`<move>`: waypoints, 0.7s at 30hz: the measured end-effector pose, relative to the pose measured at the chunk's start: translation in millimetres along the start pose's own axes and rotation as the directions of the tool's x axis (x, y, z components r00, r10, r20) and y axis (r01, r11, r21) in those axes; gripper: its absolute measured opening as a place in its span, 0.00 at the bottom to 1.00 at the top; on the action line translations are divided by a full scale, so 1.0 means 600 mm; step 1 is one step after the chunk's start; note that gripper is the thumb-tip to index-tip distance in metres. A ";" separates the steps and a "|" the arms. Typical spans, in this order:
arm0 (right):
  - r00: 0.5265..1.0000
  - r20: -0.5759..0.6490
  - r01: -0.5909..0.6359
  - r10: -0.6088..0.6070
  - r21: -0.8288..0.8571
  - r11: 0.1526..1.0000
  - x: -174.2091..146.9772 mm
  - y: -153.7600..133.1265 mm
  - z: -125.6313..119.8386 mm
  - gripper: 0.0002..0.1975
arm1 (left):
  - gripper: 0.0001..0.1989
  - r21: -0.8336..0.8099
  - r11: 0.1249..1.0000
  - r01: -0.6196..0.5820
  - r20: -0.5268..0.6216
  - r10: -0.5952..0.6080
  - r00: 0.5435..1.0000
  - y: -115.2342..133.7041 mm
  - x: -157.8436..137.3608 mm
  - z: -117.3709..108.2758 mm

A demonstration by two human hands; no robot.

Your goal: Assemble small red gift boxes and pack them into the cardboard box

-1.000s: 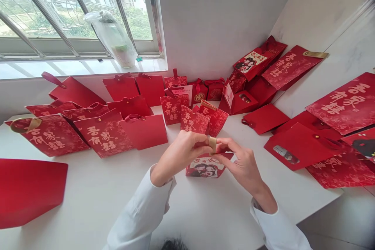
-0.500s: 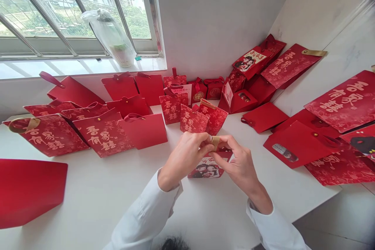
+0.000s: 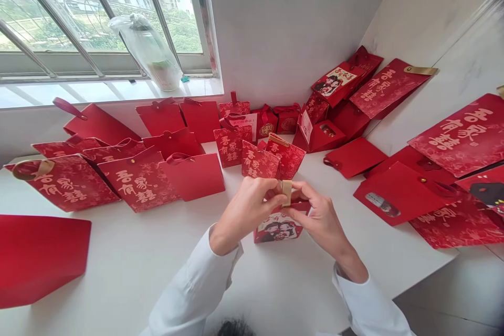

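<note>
A small red gift box (image 3: 280, 228) with a printed couple on its front stands on the white table below my hands. A gold ribbon handle (image 3: 287, 192) rises as a loop at its top edge. My left hand (image 3: 254, 205) pinches at the ribbon's left side, thumb and fingers together. On the other side, my right hand (image 3: 318, 215) has its thumb and index finger closed at the box's top edge by the ribbon. The fingers partly hide the top of the box.
Red gift bags (image 3: 137, 181) stand in a group at the left, beside a large red box (image 3: 43, 260). Small red boxes (image 3: 260, 160) stand just behind my hands. More red bags (image 3: 401, 194) lie piled at the right. A bagged jar (image 3: 159, 58) rests on the windowsill.
The gold ribbon now stands more upright between my fingers. The small box has shifted slightly toward me, and my hands stay close to it.
</note>
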State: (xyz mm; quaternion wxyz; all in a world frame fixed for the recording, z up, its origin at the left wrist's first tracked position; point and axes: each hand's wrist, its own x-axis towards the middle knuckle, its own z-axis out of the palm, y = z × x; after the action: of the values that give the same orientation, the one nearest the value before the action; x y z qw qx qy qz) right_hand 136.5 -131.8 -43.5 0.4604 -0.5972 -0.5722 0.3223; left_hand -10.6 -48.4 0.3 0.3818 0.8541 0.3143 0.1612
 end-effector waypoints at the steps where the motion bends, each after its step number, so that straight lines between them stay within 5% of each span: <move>1: 1.000 0.016 -0.007 0.007 -0.010 1.000 0.001 -0.001 -0.001 0.16 | 0.12 0.005 1.000 -0.002 -0.001 0.002 1.000 -0.001 0.000 0.000; 7: 0.999 0.042 -0.002 0.004 -0.051 0.999 0.001 -0.003 -0.007 0.22 | 0.07 -0.125 0.989 -0.072 0.125 0.088 0.988 -0.011 -0.003 -0.009; 15: 0.993 0.041 0.107 -0.107 0.001 0.994 -0.012 0.019 0.009 0.24 | 0.04 -0.077 0.995 -0.056 0.048 0.060 0.997 0.001 -0.015 0.008; 21: 0.934 0.297 0.217 -0.201 -0.024 0.976 0.034 0.006 -0.061 0.24 | 0.11 -0.060 0.998 0.027 -0.049 -0.029 0.998 0.002 -0.031 0.012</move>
State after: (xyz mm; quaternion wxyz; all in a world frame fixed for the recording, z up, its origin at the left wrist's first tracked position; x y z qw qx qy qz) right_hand 174.2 -118.1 -30.5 0.3855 -0.4915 -0.7030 0.3402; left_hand -20.5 -65.5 -3.9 0.4012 0.8337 0.3307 0.1861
